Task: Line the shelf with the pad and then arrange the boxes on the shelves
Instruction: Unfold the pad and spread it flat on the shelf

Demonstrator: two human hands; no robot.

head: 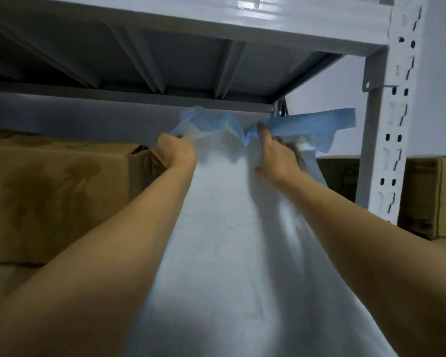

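Pad (224, 228) stretched out between both forearms, running into the shelf bay.
Left hand (177, 153) and right hand (276, 158) each grip its crumpled blue far edge, fingers curled round it, beneath the upper shelf (191, 68); cardboard box (57, 197) just left.

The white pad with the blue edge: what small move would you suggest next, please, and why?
Probably draw the hands apart: the left hand and right hand grip the white blue-edged pad close together, leaving its far edge bunched and crumpled.
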